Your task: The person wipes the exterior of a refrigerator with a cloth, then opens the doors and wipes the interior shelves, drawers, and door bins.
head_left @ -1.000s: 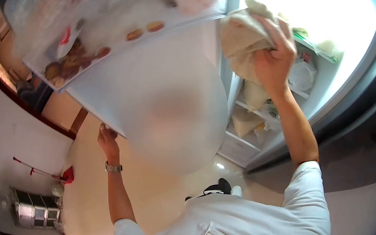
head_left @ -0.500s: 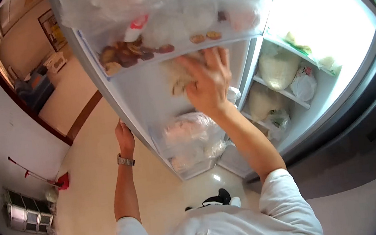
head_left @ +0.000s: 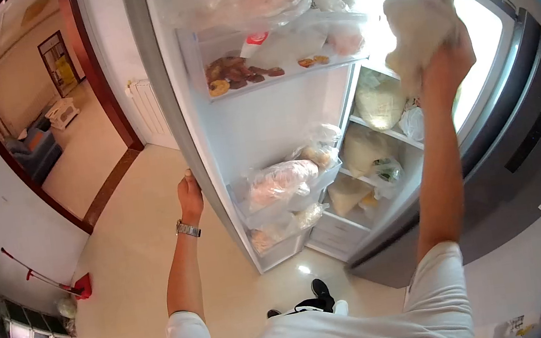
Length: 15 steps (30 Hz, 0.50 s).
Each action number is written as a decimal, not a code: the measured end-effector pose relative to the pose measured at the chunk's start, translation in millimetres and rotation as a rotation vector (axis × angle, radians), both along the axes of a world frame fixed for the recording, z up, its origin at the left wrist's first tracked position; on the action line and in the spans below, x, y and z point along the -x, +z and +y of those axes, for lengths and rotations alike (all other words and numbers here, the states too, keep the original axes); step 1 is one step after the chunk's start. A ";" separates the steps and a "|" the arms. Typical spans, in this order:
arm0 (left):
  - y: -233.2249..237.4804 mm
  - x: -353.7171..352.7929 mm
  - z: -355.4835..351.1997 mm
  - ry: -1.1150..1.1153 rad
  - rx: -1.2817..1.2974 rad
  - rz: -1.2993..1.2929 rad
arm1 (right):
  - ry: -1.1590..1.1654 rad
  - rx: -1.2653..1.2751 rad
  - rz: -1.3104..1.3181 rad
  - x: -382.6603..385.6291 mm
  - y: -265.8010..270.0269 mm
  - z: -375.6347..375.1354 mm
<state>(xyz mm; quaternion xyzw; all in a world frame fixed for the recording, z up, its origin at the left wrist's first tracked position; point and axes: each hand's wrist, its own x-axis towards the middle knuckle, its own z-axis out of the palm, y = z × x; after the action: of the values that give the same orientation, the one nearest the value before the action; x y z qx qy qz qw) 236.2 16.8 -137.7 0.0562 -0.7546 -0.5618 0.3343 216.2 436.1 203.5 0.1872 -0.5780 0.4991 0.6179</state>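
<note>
In my right hand (head_left: 453,64) is a crumpled beige cloth (head_left: 417,30), bunched up in front of the brightly lit upper compartment of the refrigerator (head_left: 486,31). It covers part of my fingers. My left hand (head_left: 190,194) grips the outer edge of the open refrigerator door (head_left: 168,93), its fingers partly hidden behind it. Between the door bins is a bare white inner panel (head_left: 271,121). The upper door bin (head_left: 292,72) has brown dried pieces and bagged food in it. Bagged pinkish food (head_left: 279,181) lies in a lower bin.
Full plastic bags (head_left: 378,103) sit on the inner shelves, above a drawer (head_left: 334,236) at the bottom. A dark closed door (head_left: 527,142) stands at the right. A red dustpan (head_left: 82,287) is on the floor at left, and a doorway (head_left: 113,87) opens behind the refrigerator door.
My right hand has moved the cloth from the door's inner panel up and right to the lit compartment. My left hand stays on the door edge, and the view has shifted.
</note>
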 end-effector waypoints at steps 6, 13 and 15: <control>29.9 -24.6 20.4 0.100 0.188 0.019 | 0.167 -0.233 -0.041 69.6 115.6 -29.5; 29.2 -38.3 31.1 0.198 0.264 0.027 | 0.136 -0.548 -0.066 18.8 136.2 -94.4; 30.6 -43.0 32.3 0.174 0.256 -0.035 | 0.172 -0.742 -0.105 -12.9 144.4 -113.8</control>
<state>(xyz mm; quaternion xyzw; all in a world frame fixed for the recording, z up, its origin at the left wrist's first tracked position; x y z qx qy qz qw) 279.2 49.1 -107.1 0.0882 -0.8181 -0.4286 0.3731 229.2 322.3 347.8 0.4201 -0.7323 0.3151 0.4335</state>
